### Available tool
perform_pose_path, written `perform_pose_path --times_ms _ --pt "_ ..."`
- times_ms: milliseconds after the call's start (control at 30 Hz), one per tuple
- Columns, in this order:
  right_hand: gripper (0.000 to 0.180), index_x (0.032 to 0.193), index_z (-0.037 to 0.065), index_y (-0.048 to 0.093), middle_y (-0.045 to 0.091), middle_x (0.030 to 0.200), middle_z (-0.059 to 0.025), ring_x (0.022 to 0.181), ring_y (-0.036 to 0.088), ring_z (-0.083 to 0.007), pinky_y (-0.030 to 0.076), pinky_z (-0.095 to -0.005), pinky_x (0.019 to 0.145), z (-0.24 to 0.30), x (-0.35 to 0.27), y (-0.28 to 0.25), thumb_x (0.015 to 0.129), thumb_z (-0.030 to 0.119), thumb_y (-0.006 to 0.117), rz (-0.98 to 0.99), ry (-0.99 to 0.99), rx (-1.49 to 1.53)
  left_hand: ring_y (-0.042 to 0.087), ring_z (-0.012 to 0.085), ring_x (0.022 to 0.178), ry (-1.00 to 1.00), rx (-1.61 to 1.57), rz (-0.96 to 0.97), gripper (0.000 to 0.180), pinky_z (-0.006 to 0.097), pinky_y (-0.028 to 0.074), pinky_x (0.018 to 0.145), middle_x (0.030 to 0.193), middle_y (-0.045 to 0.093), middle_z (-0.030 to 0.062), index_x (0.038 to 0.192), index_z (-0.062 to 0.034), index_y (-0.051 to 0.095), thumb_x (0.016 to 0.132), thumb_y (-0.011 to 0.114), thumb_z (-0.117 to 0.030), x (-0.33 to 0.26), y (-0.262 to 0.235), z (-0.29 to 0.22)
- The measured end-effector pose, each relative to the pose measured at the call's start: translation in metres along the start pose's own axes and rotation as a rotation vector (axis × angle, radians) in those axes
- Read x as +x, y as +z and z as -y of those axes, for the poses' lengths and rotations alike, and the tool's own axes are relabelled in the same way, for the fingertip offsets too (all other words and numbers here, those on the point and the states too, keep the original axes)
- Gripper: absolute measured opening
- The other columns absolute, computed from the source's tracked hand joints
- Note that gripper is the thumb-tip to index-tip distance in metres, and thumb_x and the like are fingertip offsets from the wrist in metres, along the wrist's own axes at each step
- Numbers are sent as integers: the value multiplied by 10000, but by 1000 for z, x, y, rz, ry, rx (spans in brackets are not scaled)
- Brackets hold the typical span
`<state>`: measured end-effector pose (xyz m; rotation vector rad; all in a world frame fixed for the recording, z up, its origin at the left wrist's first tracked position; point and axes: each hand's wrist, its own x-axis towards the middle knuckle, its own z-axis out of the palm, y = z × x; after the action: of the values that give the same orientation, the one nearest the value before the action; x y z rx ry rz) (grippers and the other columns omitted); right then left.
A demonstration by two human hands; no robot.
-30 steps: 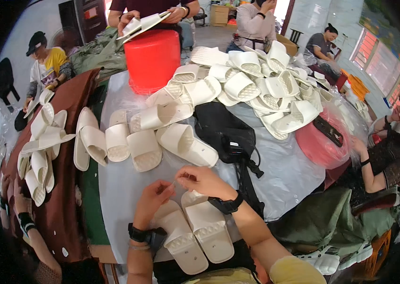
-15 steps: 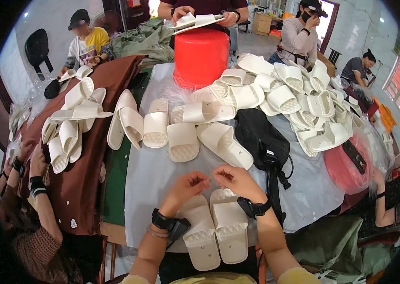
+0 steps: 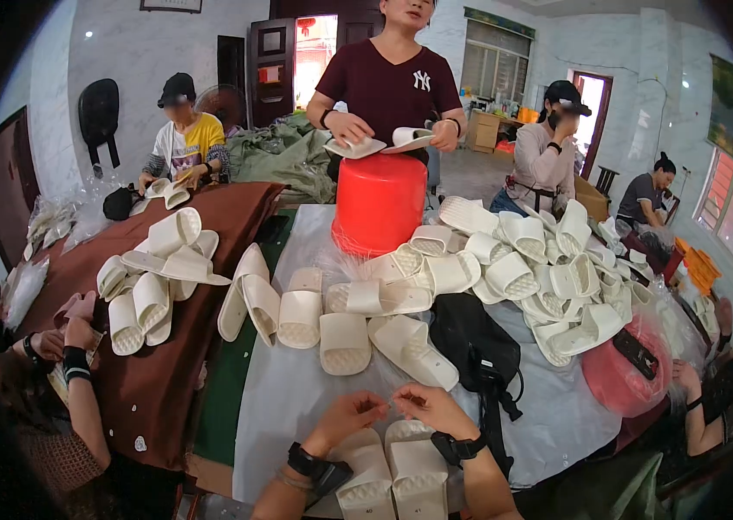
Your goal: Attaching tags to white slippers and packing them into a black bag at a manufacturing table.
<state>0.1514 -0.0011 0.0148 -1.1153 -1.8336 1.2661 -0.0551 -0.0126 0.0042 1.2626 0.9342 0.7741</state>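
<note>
My left hand (image 3: 349, 418) and my right hand (image 3: 432, 409) meet at the near edge of the table, fingertips pinched together and almost touching. Whatever is between the fingers is too small to make out. Just below them lie two cream slippers side by side, a left slipper (image 3: 361, 475) and a right slipper (image 3: 416, 459), toes pointing away from me. My wrists partly cover their outer edges. Ahead of my hands rest a loose slipper (image 3: 345, 343) and another slipper (image 3: 411, 350) at a slant. To their right sits a black bag (image 3: 473, 340) with straps.
A large slipper pile (image 3: 548, 269) covers the right side, beside a pink plastic-wrapped bundle (image 3: 626, 371). A smaller pile (image 3: 158, 282) lies on the brown cloth (image 3: 219, 234) at left. Behind a red bucket (image 3: 379, 204), a person handles slippers. Co-workers' hands (image 3: 72, 338) work at left.
My view has tilted up, so the table sits lower in it. My hands keep their pinch above the two slippers. The person behind the bucket now holds two slippers apart.
</note>
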Motion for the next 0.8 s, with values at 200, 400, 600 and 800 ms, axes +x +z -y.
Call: perform_pose_path --times_ms 200,400,600,800 --pt "173 1003 41 604 613 779 -22 639 550 -79 461 -225 580 3 4 -4 881 159 569 -30 -37 81 479 30 643 30 -58 -11 183 185 394 567 777 600 -27 945 -45 606 867 606 -210 4 -3 3" --pt "181 995 32 608 608 754 -27 636 543 -78 458 -228 584 0 1 -3 877 166 575 49 0 95 479 29 645 21 -43 -1 172 183 391 565 778 601 -27 936 -47 605 867 606 -204 5 0 8" --pt "176 971 33 617 608 713 -42 624 547 -89 451 -237 581 -1 0 -2 858 164 586 -24 -3 36 533 65 790 39 30 48 93 197 421 686 874 605 -1 933 -43 596 872 565 -107 4 -4 12" --pt "187 935 34 628 623 717 -27 625 559 -82 449 -233 576 9 7 -4 833 190 613 -26 -56 -74 528 62 739 44 8 1 93 198 415 633 829 603 5 927 -52 591 863 573 -118 3 -4 3"
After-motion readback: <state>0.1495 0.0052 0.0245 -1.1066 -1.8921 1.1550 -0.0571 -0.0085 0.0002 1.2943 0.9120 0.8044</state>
